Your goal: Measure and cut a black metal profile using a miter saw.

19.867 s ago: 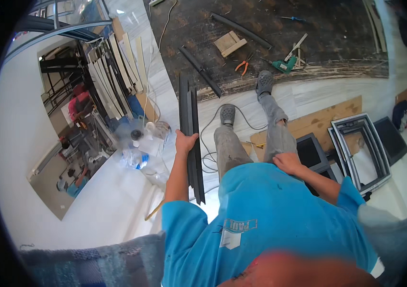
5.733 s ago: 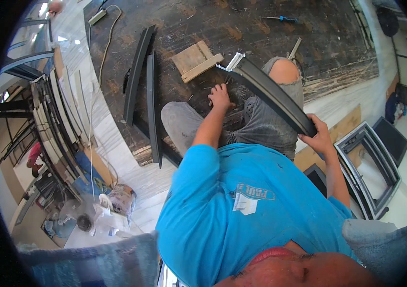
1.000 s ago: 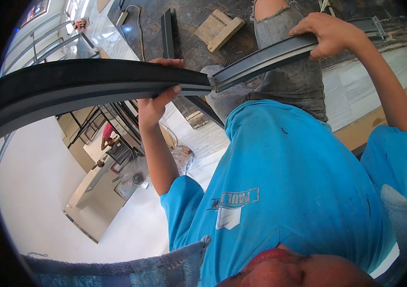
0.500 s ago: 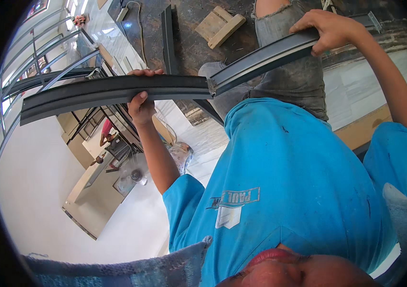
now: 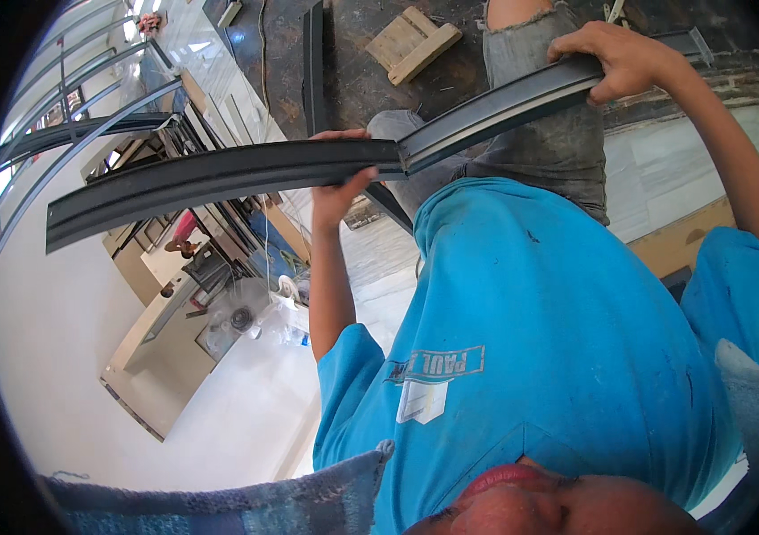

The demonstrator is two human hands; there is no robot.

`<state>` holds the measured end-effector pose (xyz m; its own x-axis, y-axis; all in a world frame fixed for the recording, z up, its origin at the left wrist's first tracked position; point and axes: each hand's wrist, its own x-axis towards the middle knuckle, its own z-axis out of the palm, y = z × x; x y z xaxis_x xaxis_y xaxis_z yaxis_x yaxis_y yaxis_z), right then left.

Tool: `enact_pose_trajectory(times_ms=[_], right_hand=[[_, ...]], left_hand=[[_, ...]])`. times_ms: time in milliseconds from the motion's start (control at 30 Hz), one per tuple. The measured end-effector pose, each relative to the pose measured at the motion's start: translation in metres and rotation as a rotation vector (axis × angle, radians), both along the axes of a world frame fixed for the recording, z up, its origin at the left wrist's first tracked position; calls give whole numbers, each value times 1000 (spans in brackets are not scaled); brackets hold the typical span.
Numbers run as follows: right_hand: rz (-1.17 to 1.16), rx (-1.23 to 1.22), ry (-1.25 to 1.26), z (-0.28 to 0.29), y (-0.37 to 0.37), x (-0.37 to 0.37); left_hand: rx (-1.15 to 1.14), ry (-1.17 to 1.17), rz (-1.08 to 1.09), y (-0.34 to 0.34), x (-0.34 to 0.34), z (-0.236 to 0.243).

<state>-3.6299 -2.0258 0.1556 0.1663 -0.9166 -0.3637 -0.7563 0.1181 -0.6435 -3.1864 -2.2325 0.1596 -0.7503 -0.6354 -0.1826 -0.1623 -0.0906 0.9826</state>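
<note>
Two dark grey metal profiles meet end to end at an angle above my lap. My left hand [image 5: 336,198] is closed round the left profile [image 5: 192,175], close to the joint, thumb on the near side and fingers over the far edge. The longer part of that profile sticks out to the left, unsupported. Toward its outer end, my right hand [image 5: 618,61] grips the right profile [image 5: 504,102], which has a lighter strip along it. A small flared end piece shows past my right hand. What fastens the joint cannot be made out.
A dark, stained work surface [image 5: 357,85] lies beyond my knees, with a small wooden block piece [image 5: 415,45], another dark profile [image 5: 312,76] and a cable [image 5: 262,53]. Metal bars [image 5: 63,116] stand at the far left. A person in red [image 5: 186,230] is in the background.
My left hand has slid right along the left profile, closer to the joint. The left profile's outer end has dipped slightly. My right hand has hardly moved.
</note>
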Motion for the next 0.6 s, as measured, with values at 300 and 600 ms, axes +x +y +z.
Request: enact_pose_trajectory(times_ms=[300, 600], right_hand=[[14, 64, 21, 4, -7, 0], [111, 226, -154, 24, -27, -1]], left_hand=[[79, -59, -59, 28, 6, -43], [-186, -90, -72, 38, 7, -40]])
